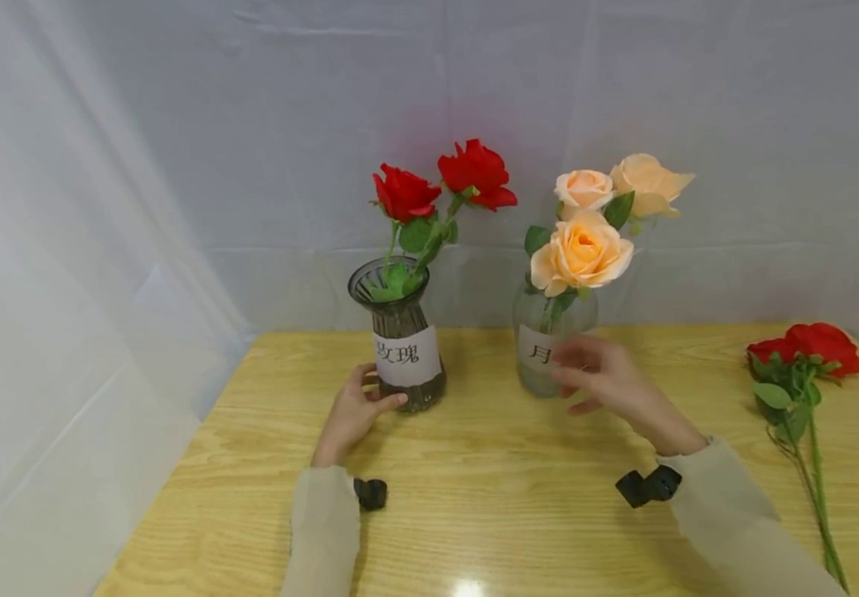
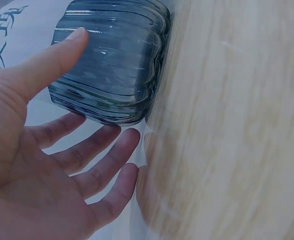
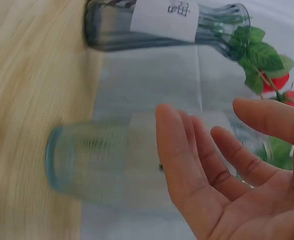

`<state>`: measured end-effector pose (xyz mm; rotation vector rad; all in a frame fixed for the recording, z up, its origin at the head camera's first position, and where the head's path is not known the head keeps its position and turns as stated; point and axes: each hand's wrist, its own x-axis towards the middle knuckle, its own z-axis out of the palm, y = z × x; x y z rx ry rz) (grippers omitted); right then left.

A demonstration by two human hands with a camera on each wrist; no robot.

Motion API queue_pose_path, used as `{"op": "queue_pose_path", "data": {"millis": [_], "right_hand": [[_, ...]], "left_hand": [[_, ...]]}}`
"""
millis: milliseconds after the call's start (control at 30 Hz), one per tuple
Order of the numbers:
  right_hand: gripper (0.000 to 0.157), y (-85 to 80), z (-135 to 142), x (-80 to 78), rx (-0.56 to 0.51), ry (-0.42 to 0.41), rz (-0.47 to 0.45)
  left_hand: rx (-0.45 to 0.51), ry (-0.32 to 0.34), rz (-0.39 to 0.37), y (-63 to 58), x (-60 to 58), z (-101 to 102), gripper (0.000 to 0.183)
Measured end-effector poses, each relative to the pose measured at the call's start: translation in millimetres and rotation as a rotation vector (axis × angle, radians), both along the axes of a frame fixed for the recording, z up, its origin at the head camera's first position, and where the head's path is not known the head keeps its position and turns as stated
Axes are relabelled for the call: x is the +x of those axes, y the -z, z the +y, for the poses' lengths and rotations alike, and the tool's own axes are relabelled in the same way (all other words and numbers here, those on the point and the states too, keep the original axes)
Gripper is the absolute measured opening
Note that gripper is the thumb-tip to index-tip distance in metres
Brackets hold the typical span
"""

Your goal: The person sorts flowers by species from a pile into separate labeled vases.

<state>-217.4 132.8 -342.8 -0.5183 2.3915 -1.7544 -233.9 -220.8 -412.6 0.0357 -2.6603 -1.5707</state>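
Note:
A dark ribbed glass vase [image 1: 416,396] with a white paper label holds two red roses [image 1: 478,174]. My left hand [image 1: 351,419] is at its lower left side. In the left wrist view the thumb [image 2: 62,57] lies across the front of the dark glass, and the other fingers [image 2: 104,175] spread loosely beside it. To the right stands a clear glass vase [image 1: 537,383], also labelled, with several peach roses [image 1: 586,253]. My right hand [image 1: 616,385] is in front of it with relaxed fingers and holds nothing. Whether it touches the glass I cannot tell.
More red roses [image 1: 821,348] with long green stems lie at the right of the wooden table [image 1: 474,497]. A whitish sheet [image 1: 310,124] hangs behind the table and down its left side.

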Motion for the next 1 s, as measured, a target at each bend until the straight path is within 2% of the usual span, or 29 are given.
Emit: {"op": "queue_pose_path", "data": {"millis": [300,533,800,1000], "right_hand": [[0.037,13.3,48,6.4,0.092,0.070,-0.028],[0.042,23.1,76,10.6,0.115,0.126,-0.044],[0.041,27.2,116,12.8,0.154,0.173,-0.046],[0.040,29.0,144,18.1,0.189,0.237,-0.077]], "left_hand": [[0.009,-0.009,-0.012,1.7,-0.8,0,0.074],[0.032,-0.006,0.002,2.8,-1.9,0,0.074],[0.042,-0.012,0.003,2.1,-1.8,-1,0.075],[0.043,-0.010,0.005,3.3,-0.7,-2,0.075]]}}
